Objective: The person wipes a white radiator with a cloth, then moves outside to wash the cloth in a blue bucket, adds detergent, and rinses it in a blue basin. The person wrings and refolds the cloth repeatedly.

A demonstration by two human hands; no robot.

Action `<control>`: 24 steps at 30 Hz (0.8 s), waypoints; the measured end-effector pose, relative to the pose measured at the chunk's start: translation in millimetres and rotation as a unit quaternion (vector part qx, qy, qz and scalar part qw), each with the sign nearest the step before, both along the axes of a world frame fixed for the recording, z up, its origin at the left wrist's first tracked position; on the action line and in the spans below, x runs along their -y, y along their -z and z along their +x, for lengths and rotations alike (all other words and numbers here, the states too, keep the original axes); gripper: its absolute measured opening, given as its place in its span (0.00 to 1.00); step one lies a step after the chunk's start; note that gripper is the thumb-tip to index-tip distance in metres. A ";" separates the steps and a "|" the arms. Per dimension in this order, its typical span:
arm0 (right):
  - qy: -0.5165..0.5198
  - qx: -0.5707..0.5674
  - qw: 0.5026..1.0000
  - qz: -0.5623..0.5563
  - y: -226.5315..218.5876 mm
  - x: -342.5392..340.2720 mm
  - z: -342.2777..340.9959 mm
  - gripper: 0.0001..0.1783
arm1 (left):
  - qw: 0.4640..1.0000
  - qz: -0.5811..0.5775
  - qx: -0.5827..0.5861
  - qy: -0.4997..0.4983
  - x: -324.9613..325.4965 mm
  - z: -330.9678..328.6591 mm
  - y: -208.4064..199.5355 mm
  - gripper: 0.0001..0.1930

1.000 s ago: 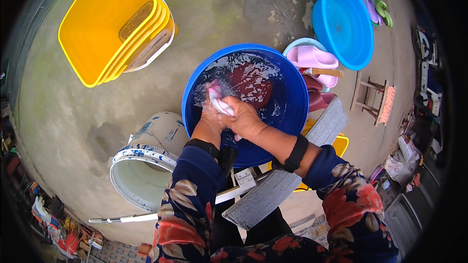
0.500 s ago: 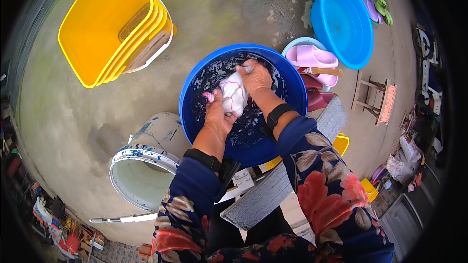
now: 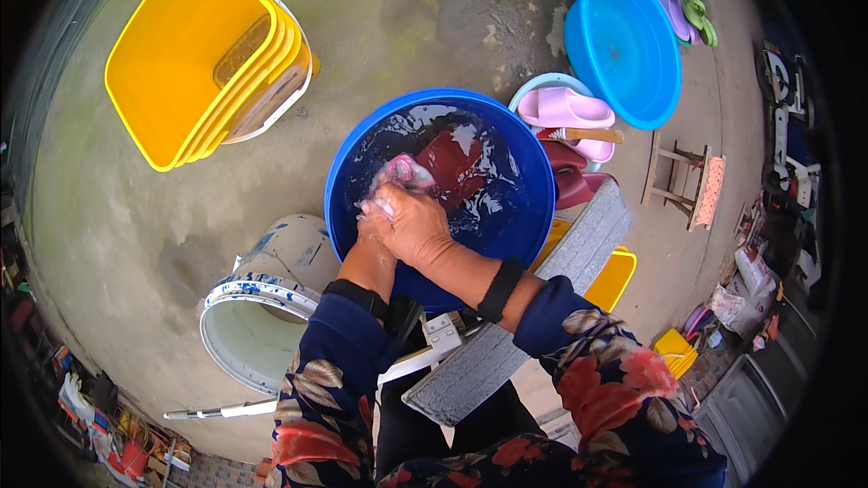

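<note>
"Blue plastic tub [image 3: 532, 217] in the middle, with water in it. What's in the hands?"

"One white-and-pink cloth [image 3: 409, 173], bunched up inside the tub's rim, toward its left side. Whether it touches the water, I can't tell."

"And the grip?"

"Right hand [image 3: 413, 228] clamped on the cloth, fingers curled round it. Left hand [image 3: 365, 233] is pressed against the right and mostly covered by it, so I can't tell how its fingers stand."

"Anything else in the water?"

"Something dark red [image 3: 452, 165], just beyond the cloth."

"And round about?"

"Pink slippers [image 3: 565, 108] to the tub's right, with a wooden-handled brush [image 3: 589, 136] lying across them; a light-blue basin [image 3: 624, 50] beyond. Nested yellow bins [image 3: 185, 59] stand far left, and a paint-spattered bucket [image 3: 287, 258] lies tipped on the concrete floor [image 3: 136, 244]."
</note>
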State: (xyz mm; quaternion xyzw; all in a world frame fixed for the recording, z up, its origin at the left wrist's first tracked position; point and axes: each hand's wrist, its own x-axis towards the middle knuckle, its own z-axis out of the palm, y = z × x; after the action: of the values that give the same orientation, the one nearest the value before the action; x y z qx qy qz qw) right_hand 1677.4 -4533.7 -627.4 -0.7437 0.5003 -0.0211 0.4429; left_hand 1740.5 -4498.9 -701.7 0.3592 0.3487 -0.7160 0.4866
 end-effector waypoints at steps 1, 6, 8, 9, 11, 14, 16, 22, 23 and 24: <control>-0.011 -0.039 0.999 0.003 4.9 9.6 2.0 0.13 | 1.000 0.012 0.012 0.010 2.7 -4.5 -4.0 0.24; 0.008 -0.203 0.979 0.025 46.7 65.2 -11.3 0.18 | 0.992 0.096 0.087 0.006 6.9 -18.3 -14.7 0.20; -0.016 -0.224 0.974 0.017 66.0 74.7 -25.9 0.20 | 0.991 0.085 0.103 0.000 3.4 -15.9 -12.2 0.20; 0.021 -0.237 0.970 0.042 76.8 76.3 -33.7 0.21 | 0.987 0.112 0.112 -0.028 3.3 -12.7 -9.2 0.21; 0.142 -0.231 0.962 0.014 96.6 72.9 -46.0 0.23 | 0.977 0.153 0.135 -0.061 4.0 -6.5 -4.9 0.24; 0.234 -0.175 0.956 0.023 108.2 57.0 -50.4 0.22 | 0.970 0.192 0.148 -0.007 8.8 -4.5 -4.3 0.27; 0.177 -0.044 0.981 0.070 94.9 39.7 -45.7 0.20 | 0.969 0.211 0.129 0.026 10.0 -5.1 -4.6 0.28; 0.065 0.074 0.989 0.109 6.3 -14.2 -15.1 0.19 | 0.997 0.049 0.046 -0.020 -18.9 4.1 32.7 0.27; 0.067 0.048 0.992 0.096 2.8 -14.1 -10.3 0.18 | 0.998 0.016 0.052 -0.030 -28.2 4.9 42.0 0.23; 0.063 0.036 0.994 0.081 0.3 -15.0 -6.9 0.17 | 0.997 -0.002 0.070 -0.034 -30.6 -0.1 52.4 0.23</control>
State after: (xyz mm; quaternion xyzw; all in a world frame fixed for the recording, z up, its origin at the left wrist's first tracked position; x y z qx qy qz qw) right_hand 1670.5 -4518.6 -627.7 -0.6713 0.5302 -0.0351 0.5167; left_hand 1740.4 -4468.4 -754.1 0.3949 0.3243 -0.6728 0.5350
